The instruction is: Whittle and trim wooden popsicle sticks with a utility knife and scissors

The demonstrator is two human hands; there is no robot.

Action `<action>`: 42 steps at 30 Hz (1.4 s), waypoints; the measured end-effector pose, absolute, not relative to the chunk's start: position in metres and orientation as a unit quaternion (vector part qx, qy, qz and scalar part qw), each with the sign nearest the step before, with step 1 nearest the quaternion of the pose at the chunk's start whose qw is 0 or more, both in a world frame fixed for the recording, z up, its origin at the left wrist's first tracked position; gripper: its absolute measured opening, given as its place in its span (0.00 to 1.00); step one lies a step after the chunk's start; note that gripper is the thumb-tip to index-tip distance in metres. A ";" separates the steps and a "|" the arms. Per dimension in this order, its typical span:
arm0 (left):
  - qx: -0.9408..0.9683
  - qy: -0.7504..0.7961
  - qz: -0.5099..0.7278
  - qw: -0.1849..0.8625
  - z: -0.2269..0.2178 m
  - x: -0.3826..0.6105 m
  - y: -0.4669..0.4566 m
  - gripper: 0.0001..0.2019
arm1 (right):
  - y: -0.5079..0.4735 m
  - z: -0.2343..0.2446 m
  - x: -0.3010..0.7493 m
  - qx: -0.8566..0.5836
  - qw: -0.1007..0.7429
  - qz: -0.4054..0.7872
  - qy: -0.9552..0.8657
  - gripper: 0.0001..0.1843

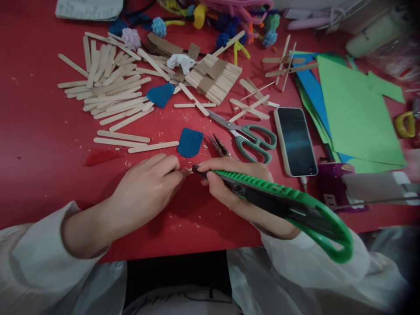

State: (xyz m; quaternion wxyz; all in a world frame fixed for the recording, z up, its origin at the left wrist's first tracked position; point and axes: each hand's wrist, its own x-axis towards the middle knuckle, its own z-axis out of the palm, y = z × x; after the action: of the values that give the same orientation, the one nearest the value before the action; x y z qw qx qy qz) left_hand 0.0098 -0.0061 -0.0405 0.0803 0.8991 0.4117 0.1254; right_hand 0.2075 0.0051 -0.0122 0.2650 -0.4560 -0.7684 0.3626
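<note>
My right hand is closed around a green utility knife, its handle slanting back over my wrist. The knife's dark front end meets the pale tip of a craft stick. My left hand is closed, pinching that stick low over the table; most of the stick is hidden by the fingers. Just beyond my hands lie a blue paper scrap, pliers with a dark nose, and grey-handled scissors. Small wood shavings are scattered around.
A pile of craft sticks covers the far left of the red table. Behind the scissors is a flat panel of joined sticks. A phone, green paper and a purple power strip lie to the right.
</note>
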 end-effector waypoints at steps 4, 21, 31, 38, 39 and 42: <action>0.899 0.413 0.125 0.076 -0.040 0.010 -0.006 0.13 | 0.004 -0.012 0.207 -0.448 0.263 0.343 -0.782 0.08; 0.898 0.416 0.124 0.069 -0.042 0.010 -0.006 0.12 | 0.004 -0.015 0.207 -0.431 0.265 0.277 -0.817 0.09; 0.900 0.412 0.133 0.057 -0.043 0.010 -0.005 0.11 | 0.001 -0.014 0.207 -0.425 0.270 0.297 -0.811 0.10; 0.898 0.412 0.142 0.058 -0.042 0.010 -0.005 0.11 | 0.001 -0.020 0.213 -0.377 0.269 0.261 -0.847 0.08; 0.898 0.412 0.143 0.059 -0.042 0.010 -0.005 0.11 | 0.002 -0.021 0.213 -0.364 0.268 0.260 -0.854 0.09; 0.900 0.405 0.147 0.065 -0.042 0.010 -0.004 0.12 | 0.003 -0.023 0.214 -0.337 0.263 0.255 -0.867 0.09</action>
State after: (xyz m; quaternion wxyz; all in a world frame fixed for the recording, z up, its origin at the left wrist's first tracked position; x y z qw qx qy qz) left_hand 0.0102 -0.0044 -0.0415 0.0648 0.9000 0.4051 0.1474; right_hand 0.2138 0.0032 -0.0227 0.2635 -0.3373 -0.8671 0.2549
